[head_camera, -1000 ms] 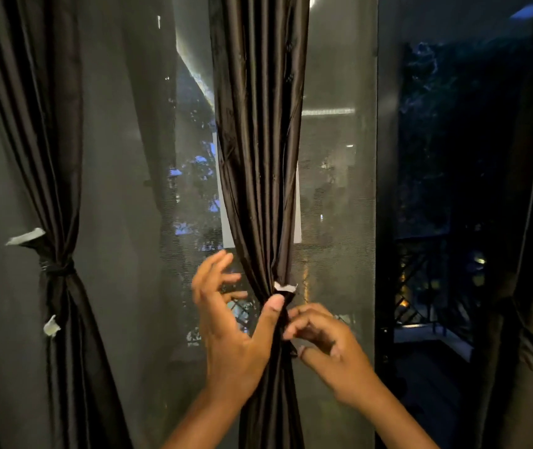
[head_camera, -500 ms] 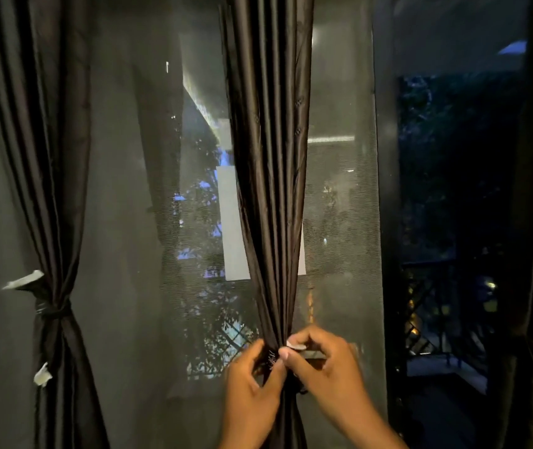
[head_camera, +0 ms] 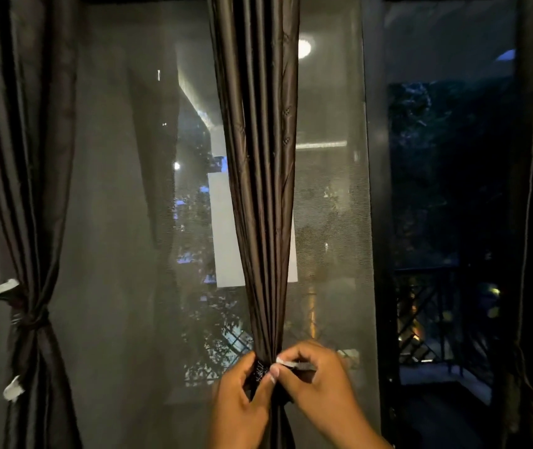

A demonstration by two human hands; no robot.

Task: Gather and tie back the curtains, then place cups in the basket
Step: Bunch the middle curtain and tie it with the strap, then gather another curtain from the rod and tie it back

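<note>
Dark brown sheeny curtain [head_camera: 260, 196], white-tipped black tie-back [head_camera: 286, 364]

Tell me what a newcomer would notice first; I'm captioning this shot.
Both hands at the bottom centre: the left hand and right hand pinch the tie round the gathered middle curtain. At the left edge hangs another curtain, already tied back.

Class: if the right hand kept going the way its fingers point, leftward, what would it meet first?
Most likely the gathered middle curtain, which the right hand already touches at the tie band, then the left hand.
</note>
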